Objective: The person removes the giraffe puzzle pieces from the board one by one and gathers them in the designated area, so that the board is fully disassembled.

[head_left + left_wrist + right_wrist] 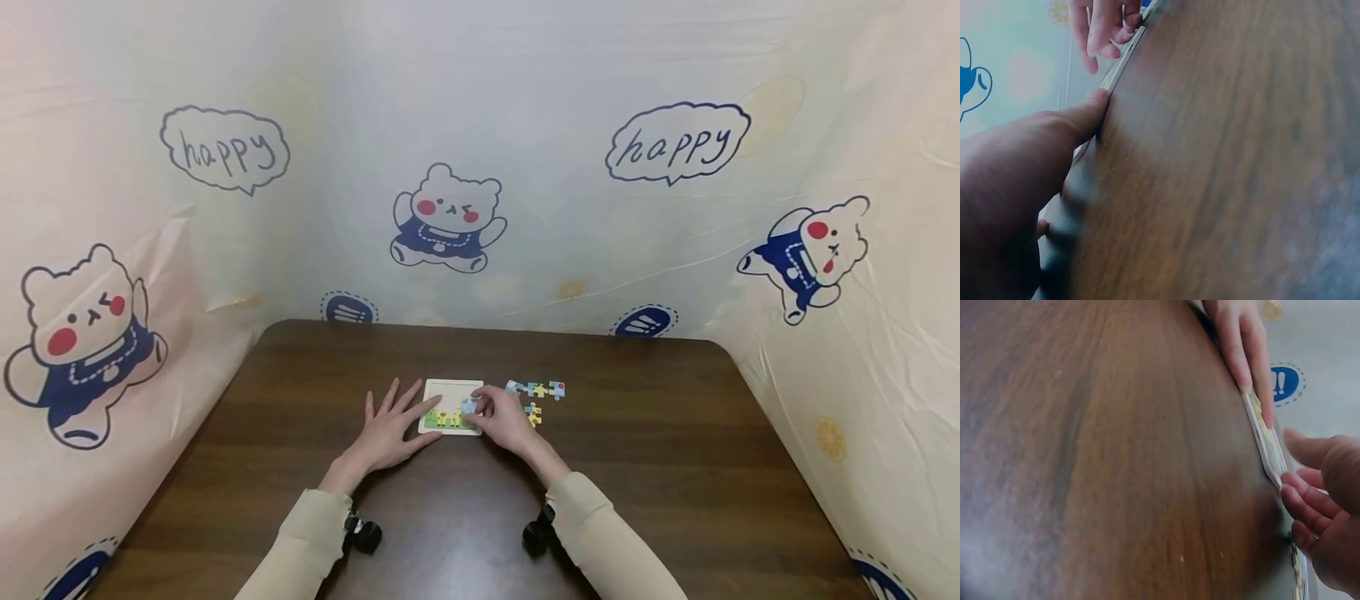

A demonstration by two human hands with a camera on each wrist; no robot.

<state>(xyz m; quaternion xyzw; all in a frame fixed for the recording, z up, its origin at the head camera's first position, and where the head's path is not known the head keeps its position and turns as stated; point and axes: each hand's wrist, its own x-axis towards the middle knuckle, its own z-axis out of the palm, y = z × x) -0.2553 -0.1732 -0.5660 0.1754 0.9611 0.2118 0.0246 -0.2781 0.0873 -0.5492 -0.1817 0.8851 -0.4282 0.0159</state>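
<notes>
The puzzle tray [452,388] lies flat on the counter [637,458], a green-and-yellow row of pieces [447,419] filling its near side and pale backing showing beyond that. The left hand [390,435] is spread wide at the tray's left side, thumb touching its near edge and forefinger reaching over it. That looks a good brace; firm pressure there should stop the tray sliding. The right hand [504,418] has its fingers curled narrow at the tray's right edge, about a blue piece [468,406] just beyond the filled row; I cannot tell whether it is pinched or only touched. To seat it well, line its knobs up with the row and tray wall, then press down evenly, without forcing. Right of the tray lie loose pieces [538,389], best left untouched by the right hand meanwhile.
</notes>
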